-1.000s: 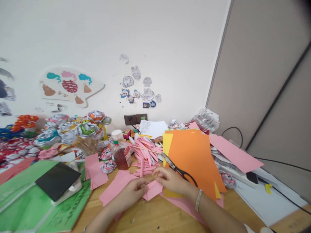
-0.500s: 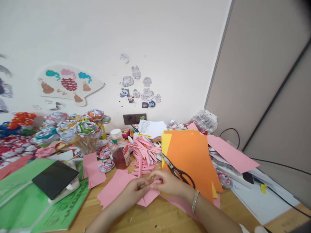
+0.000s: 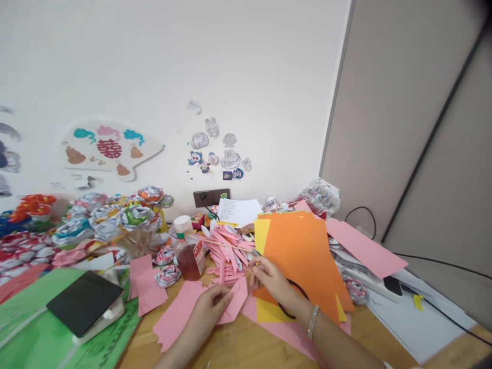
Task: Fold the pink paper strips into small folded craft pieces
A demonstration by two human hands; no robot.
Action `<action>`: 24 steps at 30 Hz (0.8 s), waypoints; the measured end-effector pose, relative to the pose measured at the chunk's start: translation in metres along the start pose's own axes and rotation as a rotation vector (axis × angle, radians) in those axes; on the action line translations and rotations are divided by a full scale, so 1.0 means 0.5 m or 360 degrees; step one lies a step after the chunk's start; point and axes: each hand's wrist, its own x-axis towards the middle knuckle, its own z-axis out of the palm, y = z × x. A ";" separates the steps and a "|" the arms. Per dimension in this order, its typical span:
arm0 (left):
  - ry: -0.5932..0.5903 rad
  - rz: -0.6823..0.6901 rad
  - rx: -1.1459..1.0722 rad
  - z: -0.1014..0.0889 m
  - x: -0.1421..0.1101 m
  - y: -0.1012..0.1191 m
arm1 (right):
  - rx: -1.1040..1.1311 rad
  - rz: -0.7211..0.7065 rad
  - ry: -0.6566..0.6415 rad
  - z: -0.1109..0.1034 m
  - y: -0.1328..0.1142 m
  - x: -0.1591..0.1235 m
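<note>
Between my left thumb and fingers is a creased piece of pink paper (image 3: pixel 238 300), held just above the desk. My left hand (image 3: pixel 210 308) is closed on its left edge. To the right of the paper, my right hand (image 3: pixel 272 281) is off it, with fingers loosely bent and apart. It hovers over the scissors (image 3: pixel 284 312) and covers most of them; only parts of the black handle loops show. Under and beside my right hand lies a stack of orange paper (image 3: pixel 303 251) with yellow sheets showing at its edges.
Pink paper sheets (image 3: pixel 179 307) lie by my left wrist. Behind are folded pink strips (image 3: pixel 230 243) and a bottle of reddish liquid (image 3: pixel 188 259). Paper flowers (image 3: pixel 136 212) crowd the back left. A black flat device (image 3: pixel 86 300) rests on a green packet (image 3: pixel 23 328).
My right hand has let go of the pink paper and moved right, over the scissors. The paper stays in my left hand, its folded face now more exposed. The view has tilted up slightly.
</note>
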 end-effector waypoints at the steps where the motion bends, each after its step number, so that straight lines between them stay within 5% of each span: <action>1: 0.0066 -0.0024 -0.0104 0.001 0.003 -0.004 | -0.0007 0.0024 -0.0014 0.004 0.001 0.000; 6: 0.0376 -0.0146 -0.0566 0.008 0.017 -0.041 | -0.0176 0.0089 -0.0294 0.054 0.020 -0.010; 12: 0.0260 -0.0371 -0.0966 0.024 0.020 -0.061 | -0.0010 0.0107 -0.0073 0.071 0.044 -0.002; 16: 0.0254 -0.0235 -0.0869 0.025 0.012 -0.035 | -0.0030 0.0028 -0.0084 0.044 0.040 0.000; 20: 0.0021 -0.0089 -0.0586 0.012 0.008 -0.024 | -0.0142 0.0009 -0.0085 0.027 0.035 -0.005; 24: 0.0098 -0.0134 -0.0578 0.009 0.009 -0.028 | -0.0052 0.0034 -0.0108 0.027 0.046 -0.007</action>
